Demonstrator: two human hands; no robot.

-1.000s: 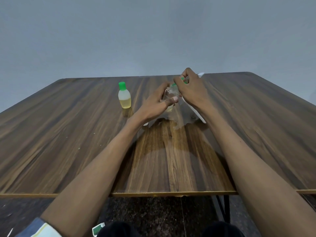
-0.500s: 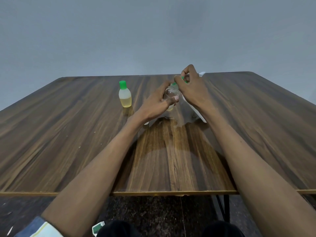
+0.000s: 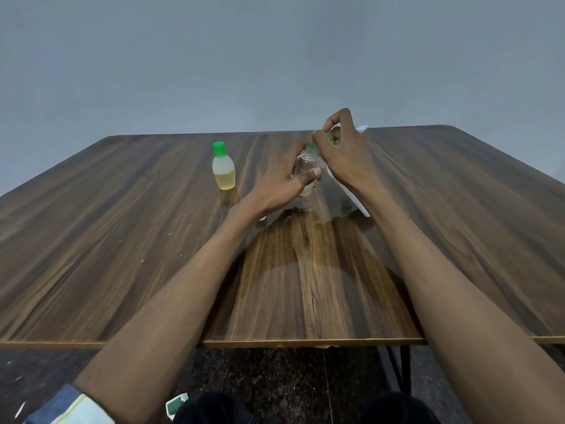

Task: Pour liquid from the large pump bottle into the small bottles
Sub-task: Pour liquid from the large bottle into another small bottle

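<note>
Both hands grip one clear bottle (image 3: 306, 166): left hand (image 3: 286, 182) its body, right hand (image 3: 342, 154) fingers its green cap (image 3: 328, 138), mid-table.

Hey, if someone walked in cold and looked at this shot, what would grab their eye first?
Probably the two hands meeting mid-table: the left hand grips a small clear bottle while the right hand pinches its green cap. Next, the capped small bottle of yellow liquid standing alone to their left on the wooden table.
</note>
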